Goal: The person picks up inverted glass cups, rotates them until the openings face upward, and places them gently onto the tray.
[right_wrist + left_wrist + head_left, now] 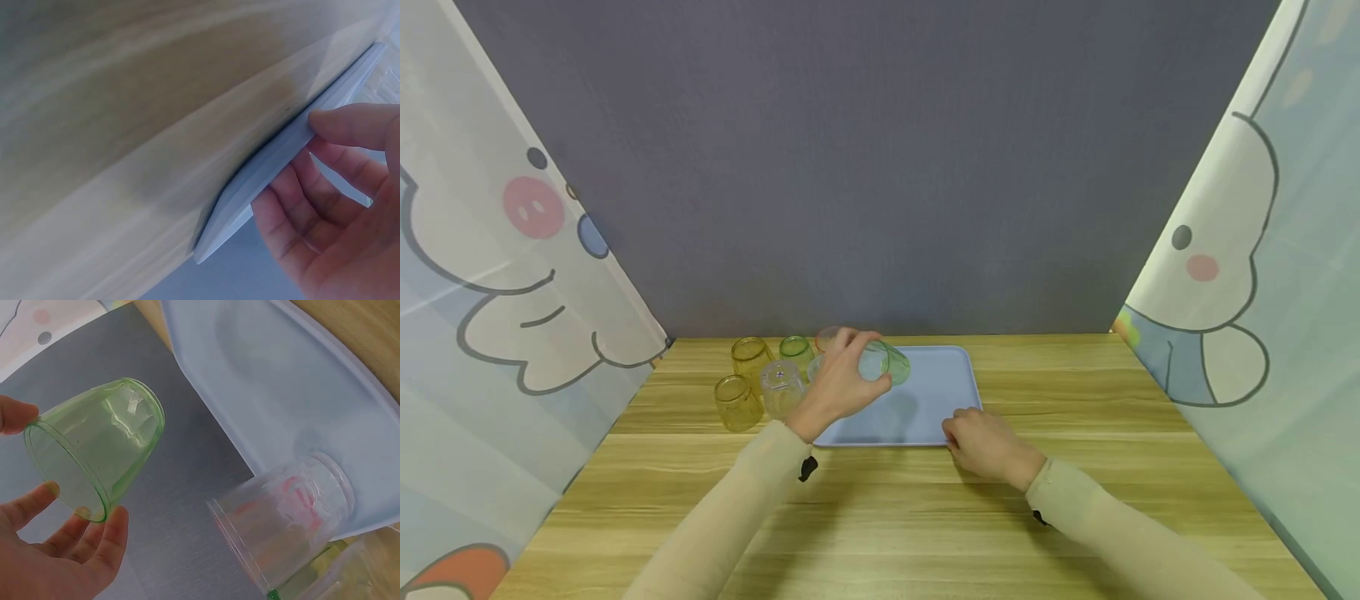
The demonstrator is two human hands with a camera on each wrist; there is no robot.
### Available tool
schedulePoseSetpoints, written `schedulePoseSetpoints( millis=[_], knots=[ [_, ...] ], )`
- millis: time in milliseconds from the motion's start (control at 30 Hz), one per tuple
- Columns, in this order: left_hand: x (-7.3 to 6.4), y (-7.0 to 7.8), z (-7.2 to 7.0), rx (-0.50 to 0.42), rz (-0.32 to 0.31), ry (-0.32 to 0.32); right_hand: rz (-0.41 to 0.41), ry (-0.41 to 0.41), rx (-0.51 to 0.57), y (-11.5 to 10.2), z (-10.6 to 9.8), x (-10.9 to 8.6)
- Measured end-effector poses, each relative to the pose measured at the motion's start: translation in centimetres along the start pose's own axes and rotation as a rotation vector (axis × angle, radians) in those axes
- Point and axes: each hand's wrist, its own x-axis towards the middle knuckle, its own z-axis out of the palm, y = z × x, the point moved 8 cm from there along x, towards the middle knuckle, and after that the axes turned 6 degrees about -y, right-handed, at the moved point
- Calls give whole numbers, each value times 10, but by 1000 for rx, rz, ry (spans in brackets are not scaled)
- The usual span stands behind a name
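My left hand [844, 385] holds a green see-through cup [898, 367] by its rim, tilted on its side over the blue tray [942, 396]. In the left wrist view the thumb and fingers pinch the mouth of the green cup [106, 444]. At the tray's near right corner my right hand [985, 443] grips its edge. The right wrist view shows the thumb [350, 125] on the outer side of the tray's rim [269, 164], with the fingers over the inner side. A clear cup [287, 512] stands upside down at the tray's left end, partly hidden by my left hand in the head view.
Left of the tray stand two yellow cups [738, 405], a clear cup [781, 388] and another green cup [796, 353]. A reddish cup [826, 337] shows behind my left hand. The wooden table [1060, 375] ends at a dark wall [887, 208], with patterned curtains on both sides.
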Motion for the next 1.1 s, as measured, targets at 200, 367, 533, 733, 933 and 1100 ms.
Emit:
schedulePoseSetpoints(
  millis=[200, 367, 533, 733, 933, 1100],
  knots=[
    [4, -1, 2, 11, -2, -12, 11, -12, 14, 2, 1, 0],
    [7, -3, 2, 27, 15, 1, 15, -22, 26, 3, 1, 2],
    [12, -4, 3, 71, 22, 5, 29, -37, 37, 3, 2, 4],
    [17, -4, 3, 118, 17, -19, 30, -32, 32, 1, 0, 5],
    [24, -3, 1, 137, 12, -43, 23, -39, 40, 1, 0, 6],
    [30, 0, -2, 149, 25, -38, 20, -42, 47, 1, -1, 7]
  ],
)
